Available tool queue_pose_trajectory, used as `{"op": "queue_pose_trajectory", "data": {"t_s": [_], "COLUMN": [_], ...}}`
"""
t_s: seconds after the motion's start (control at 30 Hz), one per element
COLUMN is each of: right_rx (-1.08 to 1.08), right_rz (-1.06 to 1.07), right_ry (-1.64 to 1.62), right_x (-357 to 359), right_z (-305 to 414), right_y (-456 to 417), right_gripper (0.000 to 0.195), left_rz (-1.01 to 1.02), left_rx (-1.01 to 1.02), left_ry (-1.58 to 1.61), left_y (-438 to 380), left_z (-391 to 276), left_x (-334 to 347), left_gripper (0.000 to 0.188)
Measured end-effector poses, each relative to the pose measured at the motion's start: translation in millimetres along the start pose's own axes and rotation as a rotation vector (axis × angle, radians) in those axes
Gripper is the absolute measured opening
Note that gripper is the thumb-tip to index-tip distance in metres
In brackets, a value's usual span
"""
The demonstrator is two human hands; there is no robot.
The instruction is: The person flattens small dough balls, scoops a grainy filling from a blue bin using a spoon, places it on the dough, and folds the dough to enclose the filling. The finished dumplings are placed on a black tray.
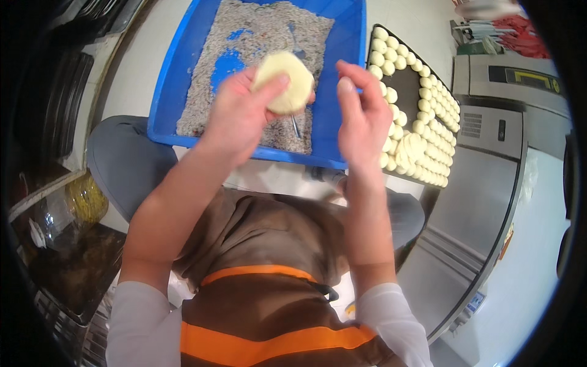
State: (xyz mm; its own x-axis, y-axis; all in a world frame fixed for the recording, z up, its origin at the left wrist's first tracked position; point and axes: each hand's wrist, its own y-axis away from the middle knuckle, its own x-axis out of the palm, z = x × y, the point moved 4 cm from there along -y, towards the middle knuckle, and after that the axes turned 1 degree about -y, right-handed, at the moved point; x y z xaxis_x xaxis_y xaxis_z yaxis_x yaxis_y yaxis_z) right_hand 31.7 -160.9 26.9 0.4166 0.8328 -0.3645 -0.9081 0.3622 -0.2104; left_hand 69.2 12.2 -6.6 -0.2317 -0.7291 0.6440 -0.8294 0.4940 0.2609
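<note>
My left hand (pixel 236 117) holds a flat, round disc of pale dough (pixel 286 89), with the thumb across its face and the fingers behind it. Below the disc is a blue plastic bin (pixel 337 96) with a greyish, crumbly filling (pixel 275 27) in it. A metal utensil (pixel 296 126) is stuck in the filling, partly hidden by the dough. Over the bin's right wall hovers my right hand (pixel 364 110), fingers half curled and apart, with nothing visible in it. Its nearest neighbour on the right is a dark tray (pixel 403 85) of dough balls (pixel 431 151).
A small stack of flattened dough discs (pixel 409 150) lies on the tray's near part. Stainless-steel equipment (pixel 467 183) stands along the right. Racks of dark baking trays (pixel 78 110) line the left side. My knees flank the bin's near edge.
</note>
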Motion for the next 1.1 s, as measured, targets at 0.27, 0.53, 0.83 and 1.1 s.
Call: {"op": "queue_pose_trajectory", "data": {"t_s": [0.27, 0.53, 0.83, 1.1], "right_rx": [0.35, 0.599, 0.005, -0.028], "right_rz": [0.834, 0.916, 0.85, 1.279], "right_ry": [1.246, 1.113, 0.809, 0.575], "right_x": [87.2, 80.5, 125.4, 135.3], "right_z": [-165.1, -229.8, -150.3, -137.0], "right_y": [-28.5, -3.7, -1.7, 33.0], "right_gripper": [0.027, 0.038, 0.021, 0.023], "left_rz": [-0.19, -0.361, -0.375, -0.316], "left_rx": [0.382, 0.718, 0.448, 0.388], "left_ry": [-0.072, -0.365, 0.004, 0.118], "left_y": [1.0, 26.5, 17.0, 9.4], "left_z": [-84.5, -124.2, -115.4, -107.3], "left_x": [-43.1, -66.9, -72.2, -68.7], "left_gripper": [0.029, 0.031, 0.036, 0.041]}}
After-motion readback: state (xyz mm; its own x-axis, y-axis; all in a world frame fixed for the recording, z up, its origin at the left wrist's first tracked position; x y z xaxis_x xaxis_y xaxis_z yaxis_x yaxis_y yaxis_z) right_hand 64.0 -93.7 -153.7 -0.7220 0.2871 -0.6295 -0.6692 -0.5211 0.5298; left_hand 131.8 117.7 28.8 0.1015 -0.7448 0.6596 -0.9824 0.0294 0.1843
